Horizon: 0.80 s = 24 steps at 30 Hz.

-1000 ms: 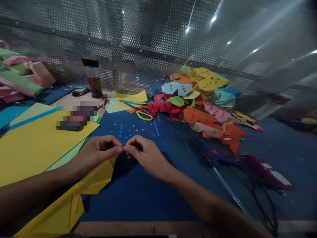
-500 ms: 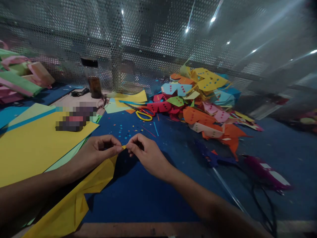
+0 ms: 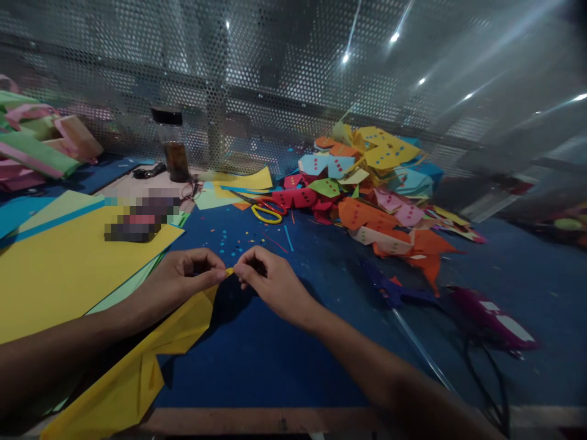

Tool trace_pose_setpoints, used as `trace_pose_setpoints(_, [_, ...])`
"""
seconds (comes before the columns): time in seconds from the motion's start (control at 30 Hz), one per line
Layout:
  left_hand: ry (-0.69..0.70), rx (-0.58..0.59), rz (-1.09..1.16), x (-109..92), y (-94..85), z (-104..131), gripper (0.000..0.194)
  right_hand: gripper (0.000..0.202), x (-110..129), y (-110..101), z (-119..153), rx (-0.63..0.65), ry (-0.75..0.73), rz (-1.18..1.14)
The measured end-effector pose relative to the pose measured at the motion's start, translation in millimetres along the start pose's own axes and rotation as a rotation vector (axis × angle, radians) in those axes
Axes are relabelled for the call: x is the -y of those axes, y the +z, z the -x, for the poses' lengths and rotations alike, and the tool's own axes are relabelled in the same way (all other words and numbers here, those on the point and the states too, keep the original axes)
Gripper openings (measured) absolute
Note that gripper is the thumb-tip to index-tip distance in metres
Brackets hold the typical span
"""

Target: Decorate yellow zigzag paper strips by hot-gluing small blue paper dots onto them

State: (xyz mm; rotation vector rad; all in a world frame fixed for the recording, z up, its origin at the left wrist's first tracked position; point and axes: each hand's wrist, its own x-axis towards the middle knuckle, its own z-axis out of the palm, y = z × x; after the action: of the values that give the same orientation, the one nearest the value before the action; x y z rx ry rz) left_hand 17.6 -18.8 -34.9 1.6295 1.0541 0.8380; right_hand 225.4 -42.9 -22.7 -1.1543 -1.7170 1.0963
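Observation:
A folded yellow paper piece (image 3: 178,330) runs from the lower left up to my fingertips, with angular flaps along its lower side. My left hand (image 3: 186,281) pinches its narrow upper end between thumb and fingers. Right beside it, my right hand (image 3: 268,281) pinches the same tip from the other side, thumb against forefinger. Only a small bit of yellow shows between the two hands. Part of the paper lies hidden behind my left wrist and forearm.
Yellow-handled scissors (image 3: 266,212) lie beyond my hands near paper scraps. Folded, dotted paper shapes (image 3: 367,208) pile up at the right, near a blue glue gun (image 3: 394,293) and a purple object (image 3: 493,318). Flat yellow sheets (image 3: 59,269), a blurred dark object and a jar (image 3: 175,150) stand left.
Almost nothing differs. Both hands keep the same pinch on the yellow paper, and the view has shifted very slightly.

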Motion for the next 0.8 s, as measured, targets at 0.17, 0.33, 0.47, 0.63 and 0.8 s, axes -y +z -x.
trace_pose_setpoints(0.17, [-0.003,0.001,0.005,-0.8,0.0,-0.2,0.022,0.014,-1.4,0.1,0.3,0.006,-0.001,0.000])
trace_pose_setpoints(0.33, [-0.010,0.009,0.000,-1.9,-0.1,0.8,0.021,0.013,-2.7,0.0,-0.1,0.005,-0.001,0.006])
trace_pose_setpoints(0.47, [-0.013,0.017,0.009,-1.4,-0.5,1.3,0.022,0.013,-2.2,-0.1,-0.3,0.011,0.003,0.020])
trace_pose_setpoints(0.63, [0.003,0.010,0.005,-0.8,0.5,0.0,0.021,0.013,-2.3,-0.7,0.1,0.019,0.011,0.025])
trace_pose_setpoints(0.8, [-0.006,0.010,-0.003,-2.1,0.4,0.0,0.020,0.013,-3.5,-1.1,0.3,0.025,-0.003,0.024])
